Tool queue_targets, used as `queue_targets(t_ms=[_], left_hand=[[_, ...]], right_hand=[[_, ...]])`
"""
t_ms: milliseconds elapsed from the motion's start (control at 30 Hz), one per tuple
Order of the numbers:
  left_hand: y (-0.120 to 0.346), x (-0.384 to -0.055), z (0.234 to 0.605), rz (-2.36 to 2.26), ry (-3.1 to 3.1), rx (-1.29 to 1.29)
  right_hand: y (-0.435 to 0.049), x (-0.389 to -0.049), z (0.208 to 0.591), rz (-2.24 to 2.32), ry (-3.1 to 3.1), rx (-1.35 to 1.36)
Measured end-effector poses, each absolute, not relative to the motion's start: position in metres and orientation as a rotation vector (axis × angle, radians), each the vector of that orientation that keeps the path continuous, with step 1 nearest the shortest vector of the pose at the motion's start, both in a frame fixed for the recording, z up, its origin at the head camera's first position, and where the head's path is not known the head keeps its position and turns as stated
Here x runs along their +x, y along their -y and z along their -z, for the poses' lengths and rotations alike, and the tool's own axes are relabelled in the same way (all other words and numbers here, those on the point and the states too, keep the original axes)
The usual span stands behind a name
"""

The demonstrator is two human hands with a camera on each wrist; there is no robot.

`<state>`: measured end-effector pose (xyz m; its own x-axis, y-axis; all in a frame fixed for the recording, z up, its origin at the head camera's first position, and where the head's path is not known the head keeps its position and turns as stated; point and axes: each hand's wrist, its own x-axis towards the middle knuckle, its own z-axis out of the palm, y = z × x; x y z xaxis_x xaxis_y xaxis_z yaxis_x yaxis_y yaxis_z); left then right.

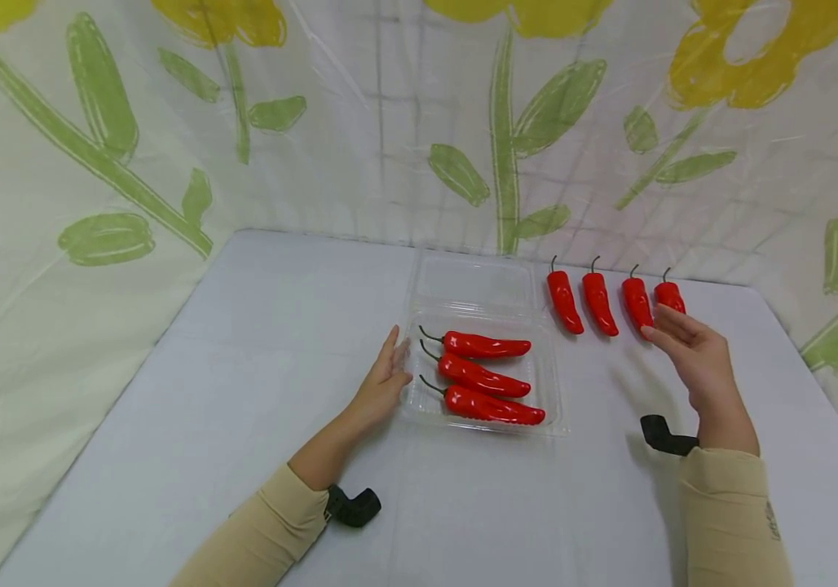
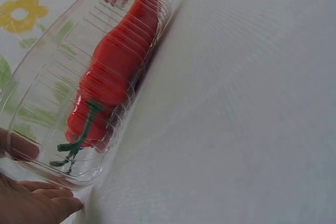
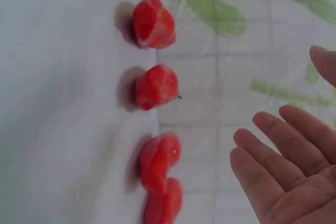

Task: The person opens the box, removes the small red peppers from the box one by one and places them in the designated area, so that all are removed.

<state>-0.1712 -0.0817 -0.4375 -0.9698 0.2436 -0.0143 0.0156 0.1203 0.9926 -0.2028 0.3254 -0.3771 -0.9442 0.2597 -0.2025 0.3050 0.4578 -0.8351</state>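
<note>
A clear plastic clamshell container [image 1: 556, 383] with its lid folded back holds three red chili peppers [image 1: 488, 375] with green stems, lying side by side. My left hand [image 1: 378, 390] rests against its left side, fingers fairly straight, thumb at the rim. From the left wrist view, the fingers [image 2: 39, 198] lie at the end of the container, near the pepper stems. My right hand [image 1: 699, 350] is raised at the right, fingers extended with nothing in them, by the right end of a row of red peppers [image 1: 598, 303]. It overlaps the rightmost pepper [image 1: 670, 295] in the head view.
The transparent lid [image 1: 474, 281] lies flat behind the container, left of the pepper row. A white table [image 1: 302, 302] carries everything. Behind it hangs a whitish flower-print sheet [image 1: 360, 122], close to the far peppers. Black wrist mounts [image 1: 353, 507] stick out from both sleeves.
</note>
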Motion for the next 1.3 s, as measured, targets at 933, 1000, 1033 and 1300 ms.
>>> queue_targets(t_ms=[933, 1000, 1033, 1300], left_hand=[[0.081, -0.172, 0.437, -1.943, -2.223, 0.244], [0.081, -0.172, 0.438, -1.941, -2.223, 0.245], [0.081, -0.173, 0.438, -1.937, -2.225, 0.244], [0.082, -0.173, 0.439, -1.924, -2.238, 0.247]], right_hand=[[-0.267, -0.169, 0.353, 0.923, -2.809, -0.236], [-0.263, -0.167, 0.352, 0.898, -2.817, -0.267], [-0.261, -0.166, 0.351, 0.892, -2.818, -0.279], [-0.243, -0.165, 0.355, 0.872, -2.753, -0.411]])
